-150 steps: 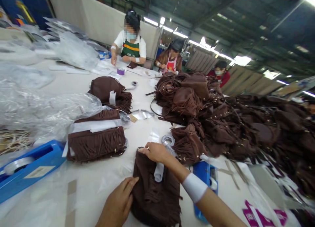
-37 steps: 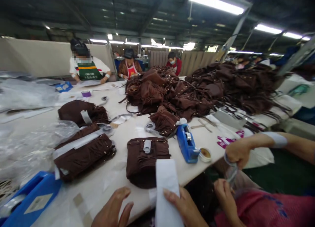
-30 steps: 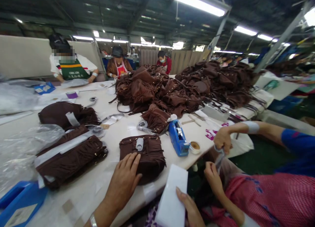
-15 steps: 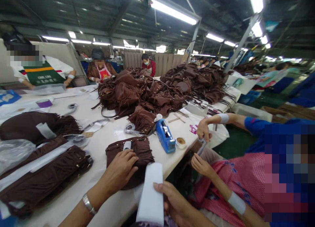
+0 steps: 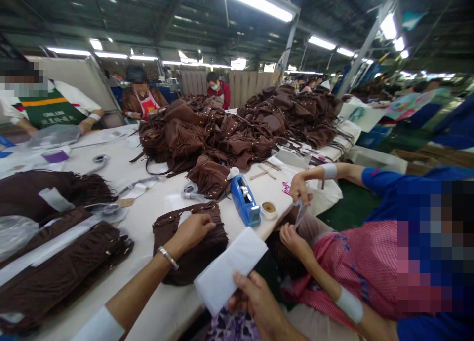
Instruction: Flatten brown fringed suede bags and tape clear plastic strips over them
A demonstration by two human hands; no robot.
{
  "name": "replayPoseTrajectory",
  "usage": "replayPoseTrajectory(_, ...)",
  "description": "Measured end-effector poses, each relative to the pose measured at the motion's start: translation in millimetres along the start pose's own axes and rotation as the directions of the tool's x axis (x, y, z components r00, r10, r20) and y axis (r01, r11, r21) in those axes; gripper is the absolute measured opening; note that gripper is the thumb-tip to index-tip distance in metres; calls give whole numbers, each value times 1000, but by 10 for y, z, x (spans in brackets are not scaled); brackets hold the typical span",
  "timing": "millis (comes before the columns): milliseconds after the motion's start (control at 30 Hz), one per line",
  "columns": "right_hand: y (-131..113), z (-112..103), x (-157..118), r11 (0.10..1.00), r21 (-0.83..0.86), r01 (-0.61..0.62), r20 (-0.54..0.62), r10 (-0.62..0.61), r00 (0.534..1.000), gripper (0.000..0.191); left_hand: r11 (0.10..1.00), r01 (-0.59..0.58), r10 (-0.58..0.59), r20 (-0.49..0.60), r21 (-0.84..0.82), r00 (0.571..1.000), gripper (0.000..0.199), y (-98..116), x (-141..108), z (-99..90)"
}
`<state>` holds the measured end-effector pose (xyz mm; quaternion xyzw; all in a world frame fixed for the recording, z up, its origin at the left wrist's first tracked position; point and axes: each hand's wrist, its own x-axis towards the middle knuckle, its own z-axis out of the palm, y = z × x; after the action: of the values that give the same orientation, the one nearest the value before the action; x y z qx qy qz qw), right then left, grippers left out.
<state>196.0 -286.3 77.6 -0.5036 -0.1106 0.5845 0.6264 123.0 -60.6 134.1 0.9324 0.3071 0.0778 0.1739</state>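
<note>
In front of me on the white table (image 5: 159,306) lies a brown fringed bag (image 5: 177,267). Above its upper part is my left hand (image 5: 194,230), fingers curled together; whether anything is pinched in them is hidden. A small white piece (image 5: 184,216) shows on the bag just behind that hand. My right hand (image 5: 252,296) grips a folded white sheet (image 5: 231,267) between thumb and fingers, tilted beside the bag's right edge.
A blue tape dispenser (image 5: 245,203) and a tape roll (image 5: 268,209) stand beyond the bag. Brown bags (image 5: 207,129) are heaped behind. More bags (image 5: 62,267) lie left. At right, a co-worker's hands (image 5: 298,237) hold something clear.
My left hand has gone from spread flat on the bag to curled fingers above it. The folded white sheet in my right hand has tilted to the right and risen.
</note>
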Motion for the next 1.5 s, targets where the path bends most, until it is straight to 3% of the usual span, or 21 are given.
replayPoseTrajectory(100, 246, 49, 16, 979, 29, -200, 102, 196, 975, 61, 994, 98, -105, -224, -42, 969, 34, -172, -287, -112)
replayPoseTrajectory(200, 382, 216, 93, 950, 96, -296, 103, 287, 952, 59, 995, 41, -74, -423, -87, 903, 31, -397, -801, -116)
replayPoseTrajectory(300, 462, 402, 205, 922, 210, -324, 74, 316, 946, 50, 995, 61, -89, -435, -78, 896, 45, -648, -1227, 33)
replayPoseTrajectory(400, 551, 528, 310, 878, 346, -330, 53, 333, 941, 44, 978, 147, -194, -390, -148, 900, 61, -826, -1418, 256)
replayPoseTrajectory(533, 641, 604, 415, 851, 406, -332, 56, 339, 939, 41, 962, 169, -245, -399, -216, 884, 60, -883, -1489, 521)
replayPoseTrajectory(667, 697, 612, 517, 861, 383, -336, 6, 361, 932, 32, 942, 231, -322, -459, -244, 828, 62, -865, -1562, 709)
replayPoseTrajectory(800, 766, 592, 610, 880, 282, -382, 14, 395, 919, 24, 845, 325, -489, -370, -425, 790, 66, -832, -1590, 826)
replayPoseTrajectory(1033, 847, 605, 716, 858, 349, -376, 15, 396, 918, 19, 716, 364, -600, -258, -596, 758, 72, -896, -1585, 876)
replayPoseTrajectory(1267, 881, 627, 790, 847, 378, -374, -48, 421, 906, 18, 585, 482, -665, -46, -653, 745, 70, -934, -1617, 857)
replayPoseTrajectory(1500, 792, 627, 723, 871, 349, -346, -35, 381, 924, 36, 570, 449, -701, -122, -688, 703, 62, -845, -1570, 918)
